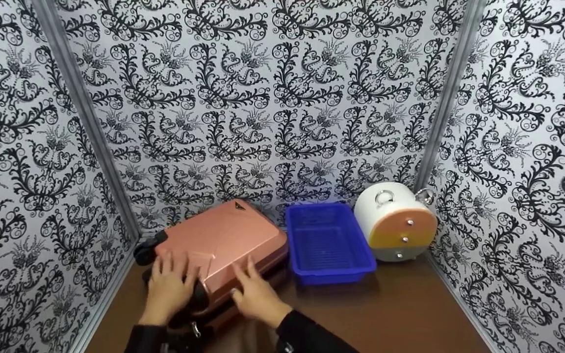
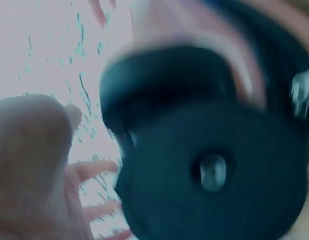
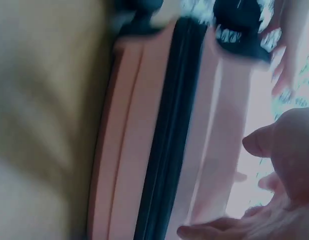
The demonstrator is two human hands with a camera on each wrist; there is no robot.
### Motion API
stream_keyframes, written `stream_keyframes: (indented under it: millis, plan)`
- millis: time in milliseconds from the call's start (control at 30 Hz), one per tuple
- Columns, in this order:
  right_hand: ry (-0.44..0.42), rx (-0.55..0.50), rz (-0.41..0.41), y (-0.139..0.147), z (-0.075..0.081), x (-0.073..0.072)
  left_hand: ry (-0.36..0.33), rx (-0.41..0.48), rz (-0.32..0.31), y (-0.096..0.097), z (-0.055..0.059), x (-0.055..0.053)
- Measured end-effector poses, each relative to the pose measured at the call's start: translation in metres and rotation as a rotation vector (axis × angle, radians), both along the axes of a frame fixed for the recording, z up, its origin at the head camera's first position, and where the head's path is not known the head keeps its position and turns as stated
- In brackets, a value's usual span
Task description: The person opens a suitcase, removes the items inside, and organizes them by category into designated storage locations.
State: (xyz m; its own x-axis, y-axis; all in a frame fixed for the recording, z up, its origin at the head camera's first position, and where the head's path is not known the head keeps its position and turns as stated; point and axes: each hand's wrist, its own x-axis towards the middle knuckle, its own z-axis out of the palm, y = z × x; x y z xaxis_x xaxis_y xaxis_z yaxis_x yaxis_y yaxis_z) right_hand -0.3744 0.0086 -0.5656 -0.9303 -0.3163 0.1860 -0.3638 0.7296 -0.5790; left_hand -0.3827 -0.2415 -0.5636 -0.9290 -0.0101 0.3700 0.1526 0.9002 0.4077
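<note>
A rose-gold hard-shell suitcase lies flat on the table, turned at an angle, with black wheels at its left end. My left hand rests on the shell near the wheeled end, fingers spread. Large in the left wrist view, a black wheel sits beside that hand. On the long side facing me, my right hand touches the upper edge with its fingers extended. The right wrist view shows the black seam along this side, with the right thumb and fingertips at the shell.
Right of the suitcase stands a blue plastic basket. Beside it at the back right is a round white container with an orange, yellow and grey drawer front. Patterned walls enclose the brown table on three sides.
</note>
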Motion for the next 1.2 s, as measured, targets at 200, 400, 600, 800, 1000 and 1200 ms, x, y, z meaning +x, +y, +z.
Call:
stream_keyframes:
  millis: [200,400,600,800,1000,1200]
  plan:
    - [-0.057,0.000,0.044,-0.011,-0.006,0.006,-0.083,-0.013,-0.075,-0.004,-0.017,-0.004]
    - [-0.034,0.016,0.049,-0.005,-0.006,-0.002,-0.158,-0.050,0.035,0.024,-0.003,0.010]
    - [-0.059,-0.024,-0.029,-0.003,-0.004,-0.012,-0.122,-0.070,0.046,0.054,0.009,0.019]
    - [-0.082,-0.105,-0.050,-0.020,0.013,0.007,-0.021,-0.030,0.032,0.015,0.016,-0.001]
    - [-0.087,0.009,0.011,-0.032,0.015,0.016,-0.136,0.023,0.010,-0.013,-0.007,-0.023]
    - [-0.002,0.049,0.010,-0.026,0.008,0.005,-0.044,0.010,0.109,-0.001,-0.008,-0.016]
